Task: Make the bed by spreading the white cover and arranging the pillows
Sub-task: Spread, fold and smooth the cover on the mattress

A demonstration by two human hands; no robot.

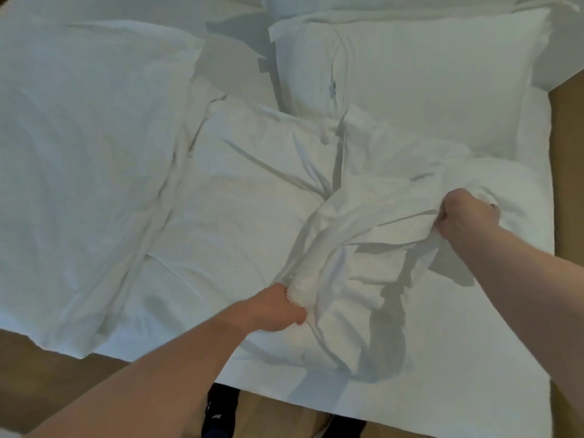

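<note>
White cover (363, 222) lies bunched across the near middle of the bed (474, 403), both fists clamped on it: left hand (278, 308) on a twisted roll, right hand (464, 213) on a gathered edge. Spreading looks barely begun; next, seemingly, pull the hands apart, clear of the pillow (426, 83) behind.

Brown floor (47, 374) lies below and to the left of the left fingers (292, 298), and it shows again as a narrow strip to the right of the right fingers (442, 216), along the frame's right edge. A dark shoe (218, 412) with a small pale mark, too blurred to read, sits well below the left fingers at the bottom edge. A second dark shape (346, 428), probably another shoe, sits lower right of those fingers, with a tan surface between the two that cannot be identified.
</note>
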